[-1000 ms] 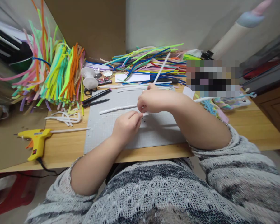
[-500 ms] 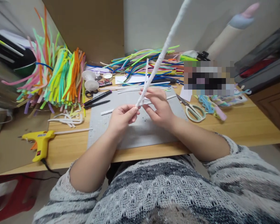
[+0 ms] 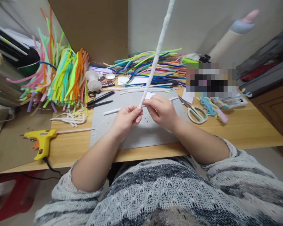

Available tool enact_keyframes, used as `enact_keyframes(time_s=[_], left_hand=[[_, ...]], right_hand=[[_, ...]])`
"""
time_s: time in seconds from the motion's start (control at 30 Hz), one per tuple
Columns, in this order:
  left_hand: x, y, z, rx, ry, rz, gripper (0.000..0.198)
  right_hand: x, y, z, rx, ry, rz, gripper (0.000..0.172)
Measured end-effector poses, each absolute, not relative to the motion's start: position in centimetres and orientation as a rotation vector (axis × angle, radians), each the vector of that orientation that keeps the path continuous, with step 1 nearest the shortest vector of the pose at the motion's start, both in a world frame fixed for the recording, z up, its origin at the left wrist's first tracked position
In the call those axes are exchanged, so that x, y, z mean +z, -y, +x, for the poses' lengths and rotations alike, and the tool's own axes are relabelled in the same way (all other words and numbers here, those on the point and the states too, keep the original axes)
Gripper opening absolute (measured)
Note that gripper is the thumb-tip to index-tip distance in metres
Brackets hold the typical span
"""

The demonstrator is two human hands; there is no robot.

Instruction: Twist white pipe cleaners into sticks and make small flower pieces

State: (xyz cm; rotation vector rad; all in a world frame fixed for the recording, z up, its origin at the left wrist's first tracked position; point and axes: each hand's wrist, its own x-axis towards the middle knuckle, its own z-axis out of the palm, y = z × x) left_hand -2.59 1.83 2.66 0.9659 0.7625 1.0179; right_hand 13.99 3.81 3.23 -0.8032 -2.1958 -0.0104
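A long white fuzzy pipe-cleaner stem (image 3: 157,55) rises from between my hands, leaning slightly right, and leaves the top of the view. My left hand (image 3: 128,117) pinches its lower end between thumb and fingers. Close beside it, my right hand (image 3: 161,111) has its thumb and fingertips pressed together at the stem's base; the strand inside that pinch is mostly hidden. Behind the hands, another white pipe cleaner (image 3: 112,111) lies across the grey cutting mat (image 3: 132,139).
On the left lie a yellow glue gun (image 3: 43,141), white pipe-cleaner scraps (image 3: 69,119) and black pens (image 3: 100,102). Colourful pipe-cleaner bundles (image 3: 63,81) stand behind them. Scissors (image 3: 195,113) rest right of the mat, and loose pipe cleaners (image 3: 165,69) pile up at the back.
The thin white strand that stood up beside the stem no longer shows upright. My right hand's fingers have closed near the base, and the stem has swung more upright, its top moving left.
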Motion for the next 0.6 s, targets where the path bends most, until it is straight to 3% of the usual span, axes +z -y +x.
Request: enact_keyframes(time_s=[0.6], left_hand=[[1.8, -1.9, -2.1, 1.295, -1.029, 0.981, 0.025]], right_hand=[[4.0, -2.3, 13.3, -0.432, 2.477, -1.031, 0.028]])
